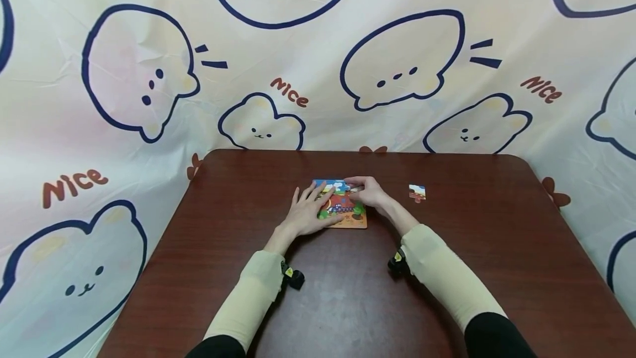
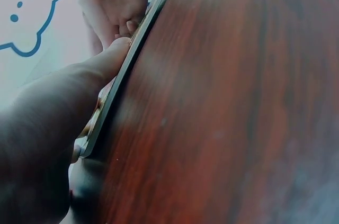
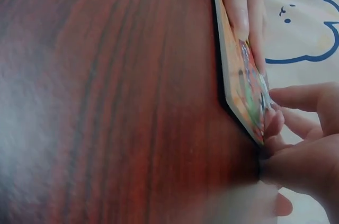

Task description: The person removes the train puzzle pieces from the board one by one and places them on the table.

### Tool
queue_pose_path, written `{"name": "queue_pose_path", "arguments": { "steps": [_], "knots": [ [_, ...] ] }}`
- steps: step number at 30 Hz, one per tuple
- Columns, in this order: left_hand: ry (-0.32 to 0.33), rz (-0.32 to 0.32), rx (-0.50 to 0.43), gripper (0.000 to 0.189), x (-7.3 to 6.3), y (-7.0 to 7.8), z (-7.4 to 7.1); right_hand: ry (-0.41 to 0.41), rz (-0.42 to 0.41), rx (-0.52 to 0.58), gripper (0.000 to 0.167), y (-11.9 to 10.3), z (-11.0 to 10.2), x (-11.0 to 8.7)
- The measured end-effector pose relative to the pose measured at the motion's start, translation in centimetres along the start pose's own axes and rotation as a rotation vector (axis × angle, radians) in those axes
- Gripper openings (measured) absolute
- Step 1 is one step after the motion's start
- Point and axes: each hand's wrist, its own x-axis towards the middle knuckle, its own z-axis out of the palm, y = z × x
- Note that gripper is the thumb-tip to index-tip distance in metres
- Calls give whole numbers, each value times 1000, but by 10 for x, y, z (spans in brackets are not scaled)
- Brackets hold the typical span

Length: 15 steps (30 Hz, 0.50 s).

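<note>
A colourful jigsaw puzzle (image 1: 354,221) in a flat tray with an orange lower border lies near the far side of the table. My left hand (image 1: 307,216) rests on its left part with the fingers spread, the thumb along the lower portion. At the upper right corner, my right hand (image 1: 370,193) bends its fingers around a small puzzle piece (image 3: 266,94), which is mostly hidden. Seen from the right wrist, those fingertips are right at the picture surface, and the left fingers (image 3: 241,17) lie flat on it farther up.
To the right of the puzzle, a loose blue-and-brown puzzle piece (image 1: 417,192) lies on the brown wooden table (image 1: 338,303). A pale curtain (image 1: 318,59) printed with cartoon figures hangs behind the table and along its sides.
</note>
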Motion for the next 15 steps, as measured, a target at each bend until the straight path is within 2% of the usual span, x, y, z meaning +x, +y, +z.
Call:
{"name": "queue_pose_path", "arguments": {
  "steps": [15],
  "knots": [
    [1, -4, 9, 88, 1, 1, 2, 29, 44, 71, 54, -1, 1, -4]
  ]
}}
